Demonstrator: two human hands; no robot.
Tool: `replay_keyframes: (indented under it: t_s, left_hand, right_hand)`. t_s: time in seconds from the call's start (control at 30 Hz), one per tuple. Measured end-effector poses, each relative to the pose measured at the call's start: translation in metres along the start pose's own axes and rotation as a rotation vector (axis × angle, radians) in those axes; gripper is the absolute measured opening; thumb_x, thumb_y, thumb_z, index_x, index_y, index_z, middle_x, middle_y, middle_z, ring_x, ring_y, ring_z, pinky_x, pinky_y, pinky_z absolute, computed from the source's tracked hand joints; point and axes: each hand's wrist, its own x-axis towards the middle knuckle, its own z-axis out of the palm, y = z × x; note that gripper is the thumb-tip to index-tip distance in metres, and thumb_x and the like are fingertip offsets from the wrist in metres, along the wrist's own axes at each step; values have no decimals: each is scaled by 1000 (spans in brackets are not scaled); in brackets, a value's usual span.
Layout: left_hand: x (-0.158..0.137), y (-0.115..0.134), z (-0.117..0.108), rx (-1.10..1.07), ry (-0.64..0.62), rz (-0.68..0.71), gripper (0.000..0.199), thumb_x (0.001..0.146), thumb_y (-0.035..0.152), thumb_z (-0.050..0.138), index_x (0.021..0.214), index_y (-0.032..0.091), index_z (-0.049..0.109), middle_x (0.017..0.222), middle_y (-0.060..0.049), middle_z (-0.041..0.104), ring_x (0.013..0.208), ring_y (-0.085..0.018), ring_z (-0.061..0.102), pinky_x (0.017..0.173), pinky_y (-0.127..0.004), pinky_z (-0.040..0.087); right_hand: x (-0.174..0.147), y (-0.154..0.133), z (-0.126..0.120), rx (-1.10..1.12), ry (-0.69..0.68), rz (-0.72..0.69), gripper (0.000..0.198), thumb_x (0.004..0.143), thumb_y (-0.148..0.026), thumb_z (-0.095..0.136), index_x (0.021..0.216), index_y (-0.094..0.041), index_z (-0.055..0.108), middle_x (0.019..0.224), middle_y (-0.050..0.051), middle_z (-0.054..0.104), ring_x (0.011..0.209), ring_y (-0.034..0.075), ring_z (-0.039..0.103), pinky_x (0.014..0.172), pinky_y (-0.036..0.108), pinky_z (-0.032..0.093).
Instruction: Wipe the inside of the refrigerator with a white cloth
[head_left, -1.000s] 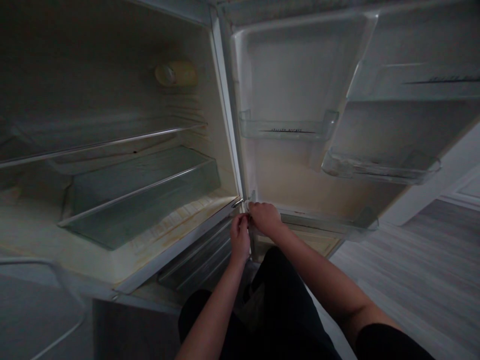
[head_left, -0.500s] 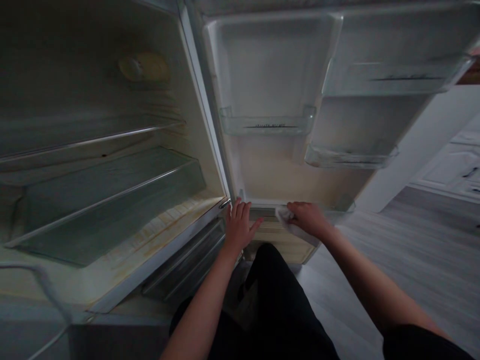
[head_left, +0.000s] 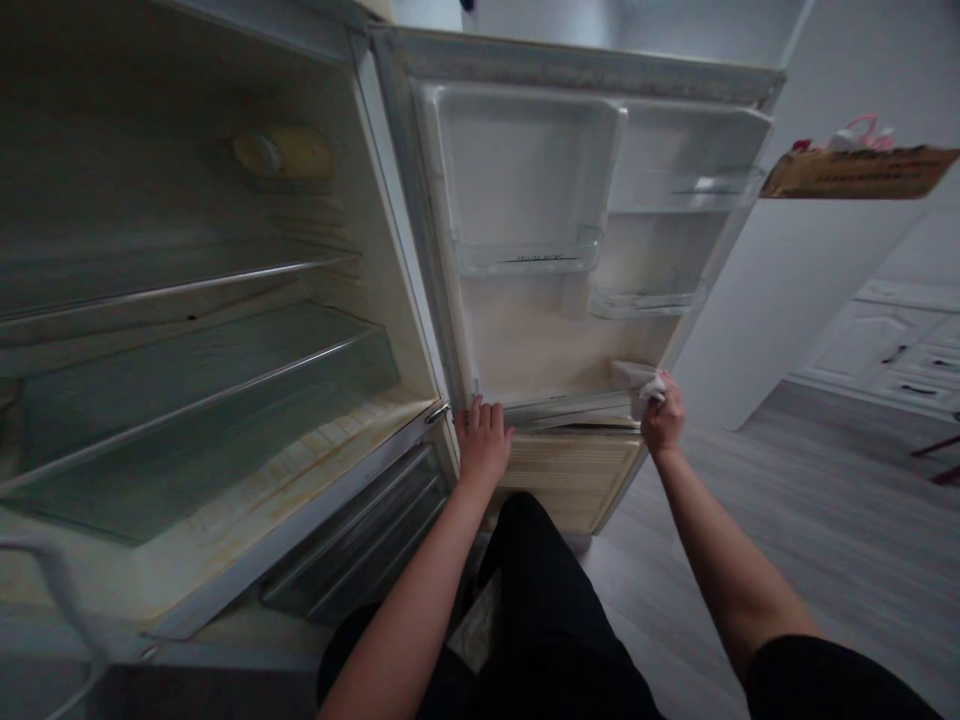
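Note:
Beside the right-hand end of the bottom door shelf (head_left: 562,408), my right hand (head_left: 664,415) is closed on a thin white cloth (head_left: 637,377). It may be a paper wipe; I cannot tell. One end of the cloth spreads over the shelf's corner. My left hand (head_left: 484,442) lies at the shelf's hinge end, fingers stretched over the edge and holding nothing; its thumb is mostly hidden. The fridge door (head_left: 525,340) stands wide open, with stained clear door shelves. Below it, a lower door (head_left: 566,480) with a ribbed, yellowed lining is open too.
On the left is the fridge compartment with glass shelves (head_left: 187,400), a yellowish jar-like object (head_left: 281,155) and stained walls. Clear drawers (head_left: 360,540) show below. A cardboard box (head_left: 855,172) sits on a white cabinet (head_left: 780,290) at right. A pale cable (head_left: 64,590) hangs at left.
My right hand has moved right with the cloth, from mid-shelf to the shelf's outer end. My left hand stays near the hinge, its fingers closer together. The view has shifted, showing the door's top.

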Motion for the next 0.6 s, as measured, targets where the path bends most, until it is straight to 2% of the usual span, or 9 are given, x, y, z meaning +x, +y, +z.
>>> replay_keyframes:
  t_s: [0.1, 0.17, 0.2, 0.23, 0.3, 0.4, 0.47, 0.6]
  left_hand:
    - [0, 1, 0, 22, 4, 7, 36, 91, 22, 64, 127, 18, 61, 131, -22, 66, 146, -38, 45, 122, -62, 27]
    - [-1, -1, 1, 47, 10, 31, 36, 92, 23, 62, 127, 18, 60, 131, -22, 66, 145, -37, 45, 121, -62, 29]
    - [-1, -3, 1, 57, 15, 42, 35, 93, 24, 62, 128, 18, 60, 130, -21, 66, 145, -37, 46, 120, -61, 30]
    - [-2, -4, 1, 65, 19, 52, 35, 93, 25, 62, 128, 18, 60, 129, -21, 66, 145, -37, 46, 120, -61, 32]
    - [-2, -7, 0, 76, 19, 68, 35, 94, 26, 62, 128, 18, 60, 129, -21, 67, 144, -37, 47, 118, -59, 36]
    - [-2, -9, -2, 115, 3, 83, 37, 94, 27, 63, 128, 14, 59, 129, -21, 66, 143, -37, 48, 115, -55, 41]
    - [-3, -9, -4, 147, -1, 88, 38, 94, 28, 64, 128, 13, 59, 129, -20, 66, 142, -36, 49, 114, -53, 43]
    - [-4, -8, -5, 172, 1, 88, 40, 94, 28, 65, 129, 12, 58, 128, -20, 67, 142, -36, 49, 113, -52, 45]
  right_hand:
    - [-11, -4, 26, 32, 423, 469, 52, 95, -31, 24, 130, -9, 57, 122, 21, 66, 120, 28, 64, 104, 45, 52]
    - [-15, -4, 35, 80, 623, 655, 53, 91, -26, 26, 134, -10, 54, 126, 21, 64, 122, 28, 64, 103, 45, 52]
    - [-15, -3, 38, 142, 664, 712, 54, 90, -25, 29, 135, -10, 52, 128, 21, 63, 123, 27, 63, 104, 44, 53]
    - [-15, -1, 40, 228, 649, 763, 53, 88, -26, 33, 135, -10, 52, 127, 20, 63, 121, 26, 64, 103, 43, 53]
    - [-12, 1, 43, 455, 536, 891, 46, 87, -29, 42, 126, -11, 56, 116, 14, 66, 111, 23, 67, 97, 38, 57]
    - [-5, 2, 48, 788, 454, 1084, 21, 84, -31, 53, 98, -16, 58, 90, 2, 64, 89, 15, 67, 84, 27, 59]
    - [-2, -1, 49, 899, 470, 1129, 13, 85, -32, 55, 86, -19, 54, 79, -3, 61, 80, 12, 66, 78, 23, 59]
    - [-11, -27, 51, 1112, 389, 1131, 24, 92, -42, 48, 85, -21, 57, 75, -3, 65, 73, 13, 67, 69, 24, 60]
